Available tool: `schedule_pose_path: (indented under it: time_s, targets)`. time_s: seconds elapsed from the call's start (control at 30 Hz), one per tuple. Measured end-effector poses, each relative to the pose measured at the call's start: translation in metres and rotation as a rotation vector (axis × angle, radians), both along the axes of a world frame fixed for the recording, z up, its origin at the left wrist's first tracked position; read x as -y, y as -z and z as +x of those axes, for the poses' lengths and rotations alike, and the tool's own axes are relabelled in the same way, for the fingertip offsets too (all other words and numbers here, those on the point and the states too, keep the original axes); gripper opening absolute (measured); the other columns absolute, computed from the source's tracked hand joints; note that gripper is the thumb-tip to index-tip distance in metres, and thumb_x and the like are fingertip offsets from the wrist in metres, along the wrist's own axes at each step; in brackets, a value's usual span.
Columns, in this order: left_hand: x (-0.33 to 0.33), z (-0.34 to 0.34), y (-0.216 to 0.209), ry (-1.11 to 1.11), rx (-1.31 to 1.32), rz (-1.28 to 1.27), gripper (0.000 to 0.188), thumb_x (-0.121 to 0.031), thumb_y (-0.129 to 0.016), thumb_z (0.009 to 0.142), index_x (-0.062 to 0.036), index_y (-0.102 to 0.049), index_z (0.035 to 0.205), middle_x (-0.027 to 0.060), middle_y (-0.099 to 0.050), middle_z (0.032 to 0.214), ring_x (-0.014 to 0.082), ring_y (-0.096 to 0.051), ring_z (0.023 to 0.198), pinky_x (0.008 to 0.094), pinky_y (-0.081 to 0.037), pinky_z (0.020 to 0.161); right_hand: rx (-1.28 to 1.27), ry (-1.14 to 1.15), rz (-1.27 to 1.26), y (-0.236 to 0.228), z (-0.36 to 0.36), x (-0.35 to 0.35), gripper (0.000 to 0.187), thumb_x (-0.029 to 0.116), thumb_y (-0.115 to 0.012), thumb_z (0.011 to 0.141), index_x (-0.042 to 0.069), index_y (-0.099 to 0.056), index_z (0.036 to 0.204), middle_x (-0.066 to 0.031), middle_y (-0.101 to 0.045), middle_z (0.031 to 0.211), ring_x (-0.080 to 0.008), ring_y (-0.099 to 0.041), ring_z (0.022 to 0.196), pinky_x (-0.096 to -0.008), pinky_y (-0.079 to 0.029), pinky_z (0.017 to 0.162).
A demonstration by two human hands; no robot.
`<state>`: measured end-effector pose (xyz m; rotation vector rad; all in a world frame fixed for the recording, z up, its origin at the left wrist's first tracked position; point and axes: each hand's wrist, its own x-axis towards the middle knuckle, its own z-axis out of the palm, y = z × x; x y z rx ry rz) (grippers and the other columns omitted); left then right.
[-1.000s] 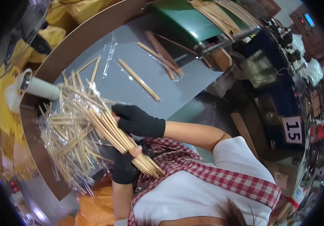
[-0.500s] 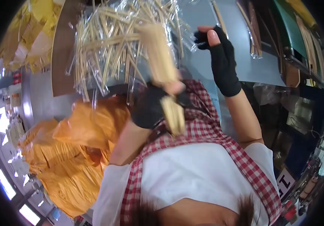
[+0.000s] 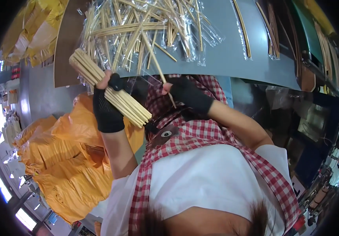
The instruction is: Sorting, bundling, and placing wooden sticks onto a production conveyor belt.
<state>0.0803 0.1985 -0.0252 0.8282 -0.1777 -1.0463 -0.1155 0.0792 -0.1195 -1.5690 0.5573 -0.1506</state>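
Note:
My left hand (image 3: 109,100), in a black fingerless glove, grips a thick bundle of pale wooden chopsticks (image 3: 128,107), which slants from upper left to lower right. In front of my apron, my right hand (image 3: 185,93), gloved the same way, is closed on a single chopstick (image 3: 153,55); whether it is one stick or a pair pressed together I cannot tell. Its upper end reaches over a heap of chopsticks (image 3: 138,27) on the grey table (image 3: 224,63). Many in the heap lie crisscrossed in clear plastic sleeves.
Separate sleeved chopsticks (image 3: 243,31) lie right of the heap, with darker sticks (image 3: 272,33) farther right. A green box-like object (image 3: 313,35) stands at the table's right end. Orange plastic bags (image 3: 69,173) fill the left side, and yellow bags (image 3: 39,35) lie at far left.
My left hand has swung left with the bundle, which now tilts the other way. My right hand has come down from above the table toward my apron and closed on a chopstick.

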Motion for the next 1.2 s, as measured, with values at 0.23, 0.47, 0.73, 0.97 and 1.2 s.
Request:
schedule_pose_path:
  time_s: [0.23, 0.47, 0.73, 0.97, 1.2]
  targets:
    - [0.047, 0.001, -0.033, 0.265, -0.898, -0.515, 0.008, -0.003, -0.057, 0.083, -0.0018, -0.05, 0.087, 0.0037, -0.052, 0.083, 0.015, -0.054, 0.083, 0.0289, -0.046, 0.082, 0.203, 0.089, 0.879, -0.141, -0.013, 0.032, 0.029, 0.029, -0.049, 0.096, 0.004, -0.063, 0.087, 0.0013, -0.056, 0.062, -0.0049, -0.05, 0.047, -0.0168, -0.04, 0.043]
    - [0.071, -0.011, -0.041, 0.339, -0.826, -0.466, 0.012, -0.009, -0.057, 0.087, -0.0005, -0.049, 0.088, 0.0069, -0.054, 0.084, 0.0173, -0.056, 0.084, 0.0268, -0.048, 0.079, 0.289, 0.103, 0.914, -0.158, -0.008, 0.04, 0.026, 0.028, -0.052, 0.093, 0.005, -0.063, 0.086, 0.0004, -0.058, 0.063, -0.0048, -0.049, 0.047, -0.0166, -0.038, 0.042]
    - [0.068, -0.023, -0.043, 0.248, -0.71, -0.405, 0.012, 0.0, -0.056, 0.081, -0.0006, -0.048, 0.09, 0.0072, -0.051, 0.087, 0.0193, -0.054, 0.088, 0.032, -0.045, 0.085, 0.29, 0.124, 0.821, -0.168, -0.01, 0.033, 0.027, 0.03, -0.053, 0.093, 0.006, -0.063, 0.083, 0.0006, -0.058, 0.063, -0.0046, -0.048, 0.045, -0.0163, -0.036, 0.039]
    - [0.076, -0.018, -0.04, 0.155, -0.127, -0.166, 0.021, -0.02, -0.059, 0.085, -0.0009, -0.055, 0.093, 0.0115, -0.062, 0.092, 0.0204, -0.062, 0.084, 0.0295, -0.053, 0.074, 0.337, -0.01, 0.112, -0.169, -0.013, 0.039, 0.031, 0.031, -0.053, 0.093, 0.005, -0.064, 0.081, 0.0008, -0.055, 0.065, -0.0035, -0.046, 0.056, -0.0183, -0.036, 0.051]
    - [0.076, -0.059, -0.077, -0.022, 0.088, -0.115, 0.04, -0.022, -0.059, 0.084, 0.003, -0.05, 0.114, 0.0151, -0.06, 0.105, 0.0237, -0.06, 0.098, 0.0304, -0.051, 0.082, 0.43, 0.036, -0.326, -0.167, -0.006, 0.056, 0.032, 0.028, -0.052, 0.093, -0.001, -0.062, 0.084, -0.0006, -0.055, 0.067, -0.0065, -0.047, 0.06, -0.0225, -0.039, 0.057]
